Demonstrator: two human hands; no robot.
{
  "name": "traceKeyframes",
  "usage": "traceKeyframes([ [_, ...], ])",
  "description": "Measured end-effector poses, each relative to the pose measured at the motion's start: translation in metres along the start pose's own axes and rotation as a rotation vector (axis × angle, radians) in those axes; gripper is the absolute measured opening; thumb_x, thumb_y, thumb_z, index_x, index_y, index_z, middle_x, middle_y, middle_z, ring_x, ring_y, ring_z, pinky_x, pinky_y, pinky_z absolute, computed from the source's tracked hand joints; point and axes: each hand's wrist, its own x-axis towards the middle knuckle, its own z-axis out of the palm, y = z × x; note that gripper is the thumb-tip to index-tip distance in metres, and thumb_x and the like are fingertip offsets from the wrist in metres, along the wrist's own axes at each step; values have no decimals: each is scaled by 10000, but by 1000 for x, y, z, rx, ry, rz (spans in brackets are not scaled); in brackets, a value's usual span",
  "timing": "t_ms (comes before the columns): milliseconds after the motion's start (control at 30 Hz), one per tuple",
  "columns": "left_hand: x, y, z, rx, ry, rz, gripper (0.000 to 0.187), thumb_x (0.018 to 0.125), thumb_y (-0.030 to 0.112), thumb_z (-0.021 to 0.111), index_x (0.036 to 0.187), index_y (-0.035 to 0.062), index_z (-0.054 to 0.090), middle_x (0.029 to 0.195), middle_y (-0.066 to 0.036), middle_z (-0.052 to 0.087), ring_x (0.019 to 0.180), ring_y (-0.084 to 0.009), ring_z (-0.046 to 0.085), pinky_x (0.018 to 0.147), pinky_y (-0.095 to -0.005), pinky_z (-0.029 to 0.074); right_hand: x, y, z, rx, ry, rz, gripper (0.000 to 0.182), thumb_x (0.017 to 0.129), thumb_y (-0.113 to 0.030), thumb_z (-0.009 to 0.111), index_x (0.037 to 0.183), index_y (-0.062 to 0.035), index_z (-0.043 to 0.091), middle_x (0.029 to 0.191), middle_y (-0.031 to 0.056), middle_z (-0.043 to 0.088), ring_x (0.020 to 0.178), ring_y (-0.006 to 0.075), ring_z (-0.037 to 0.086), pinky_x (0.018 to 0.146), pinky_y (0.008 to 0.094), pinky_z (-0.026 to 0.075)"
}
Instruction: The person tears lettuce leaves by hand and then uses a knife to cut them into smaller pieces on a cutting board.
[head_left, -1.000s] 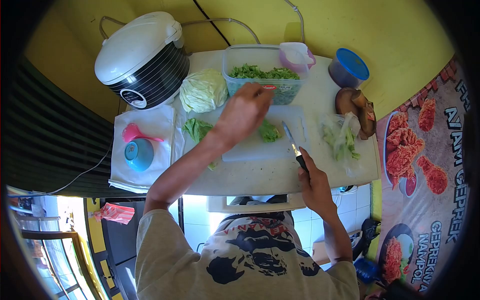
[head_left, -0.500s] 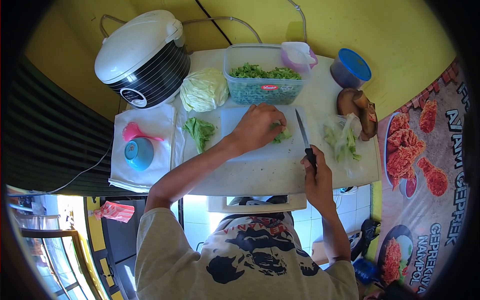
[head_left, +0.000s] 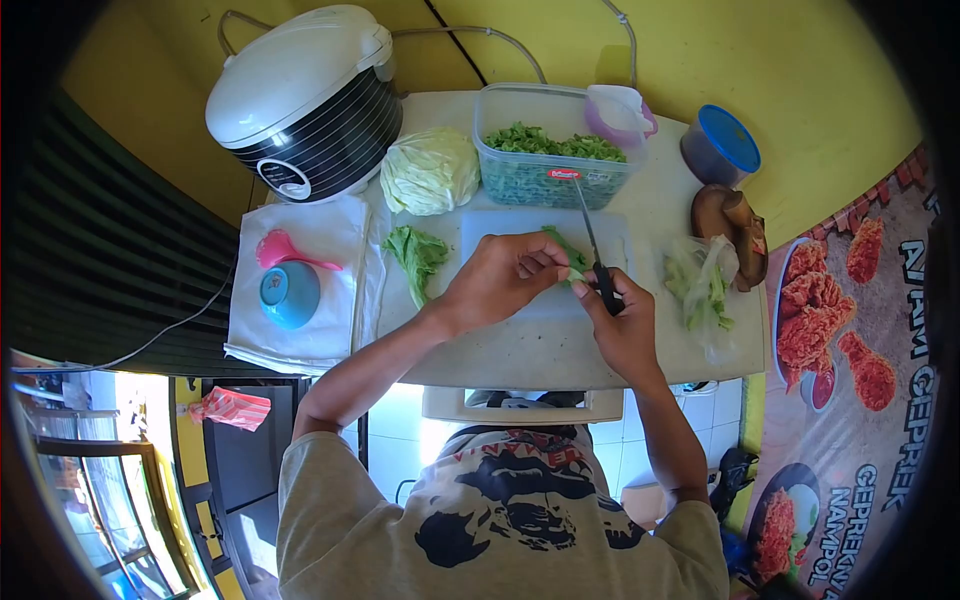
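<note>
Between thumb and fingers, my left hand [head_left: 508, 277] pinches a green lettuce leaf [head_left: 568, 245] above the white cutting board [head_left: 490, 228]. My right hand [head_left: 624, 325] is wrapped round the black handle of a knife [head_left: 590, 228], its blade pointing away from me and up. The thumb of that hand meets the stem end of the leaf close to my left fingertips. Another lettuce leaf [head_left: 415, 262] lies left of the board. Behind the board stands a clear plastic container [head_left: 560, 180] holding cut greens.
A cabbage [head_left: 430, 170] sits beside the container, near a rice cooker [head_left: 310, 110]. At left, a blue bowl [head_left: 290, 295] and pink ladle [head_left: 285, 250] rest on white sheets. A plastic bag with green stems [head_left: 700, 290] and a blue-lidded tub [head_left: 722, 145] are at right.
My left hand has lifted the leaf off the board and drawn it towards me. My right hand, with the knife, has moved left and in to meet it.
</note>
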Motion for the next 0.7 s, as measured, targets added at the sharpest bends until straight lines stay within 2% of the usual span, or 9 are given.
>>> traceKeyframes([
  [67, -13, -5, -8, -16, 17, -55, 187, 994, 79, 716, 1166, 4, 722, 1047, -64, 751, 911, -117, 694, 839, -292, 552, 1, -2, 4, -20, -63, 18, 204, 998, -173, 722, 1077, 12, 687, 804, 18, 628, 707, 78, 515, 659, 272, 438],
  [233, -29, -27, -20, -35, 108, -153, 314, 1003, 113, 720, 1296, 8, 673, 1192, -87, 713, 942, -113, 674, 835, -286, 541, 9, -1, 17, -35, -201, -24, 190, 987, -161, 724, 1079, 1, 686, 825, 31, 644, 720, 85, 532, 673, 281, 450],
  [333, -41, -16, -17, -13, 79, -70, 285, 1001, 125, 726, 1256, 2, 707, 1094, -70, 736, 898, -103, 671, 803, -281, 539, 15, -6, 22, -85, -298, -48, 186, 981, -162, 728, 1072, -4, 689, 820, 41, 651, 718, 91, 539, 680, 284, 459],
  [433, -48, -16, -21, 19, 60, -168, 211, 993, 127, 736, 1164, 5, 755, 979, -56, 752, 831, -100, 674, 766, -282, 545, 19, -8, 27, -127, -322, -31, 179, 976, -158, 730, 1058, -3, 694, 801, 43, 654, 708, 101, 546, 673, 292, 465],
  [533, -55, -28, -24, 17, 147, -151, 154, 987, 117, 738, 1086, 7, 782, 888, -63, 755, 774, -89, 670, 723, -284, 547, 21, -6, 31, -142, -300, -39, 170, 972, -150, 729, 1040, 3, 698, 771, 47, 645, 685, 108, 546, 655, 305, 464],
  [667, -59, -28, -24, 265, 184, -118, 158, 964, 93, 743, 1092, 6, 776, 911, -115, 762, 738, -133, 691, 700, -303, 553, 23, 1, 36, -175, -275, -6, 152, 957, -124, 731, 1004, 15, 690, 751, 98, 640, 639, 154, 548, 632, 331, 460],
  [700, -59, -29, -22, 292, 196, -102, 158, 957, 90, 745, 1086, 5, 775, 912, -127, 760, 731, -155, 700, 699, -313, 558, 24, 6, 38, -205, -248, -55, 142, 951, -113, 728, 995, 16, 687, 763, 123, 644, 638, 189, 568, 631, 348, 468],
])
